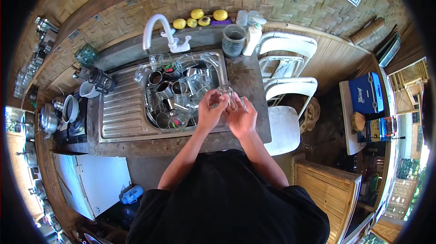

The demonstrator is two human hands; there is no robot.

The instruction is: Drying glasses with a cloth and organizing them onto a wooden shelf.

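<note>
Above the right edge of the sink, my two hands are close together around clear drinking glass. My left hand (212, 110) grips a small clear glass, its thumb pressed on the glass side. The rim of a clear glass (225, 89) shows between the hands. My right hand (242, 116) is turned palm up, and its fingers support this glass from the right. Fingers and reflections hide where one piece of glass ends. Just left of my hands, the steel sink (220, 70) is heaped with glass mugs (178, 119) and metal cups (165, 89).
A white faucet (158, 27) arches over the sink. The ribbed drainboard (119, 107) lies left. Behind the sink's right corner stand a grey container (234, 39) and a pump bottle (253, 38). Yellow fruits (197, 14) line the ledge. White folding chairs (289, 87) stand right of the counter.
</note>
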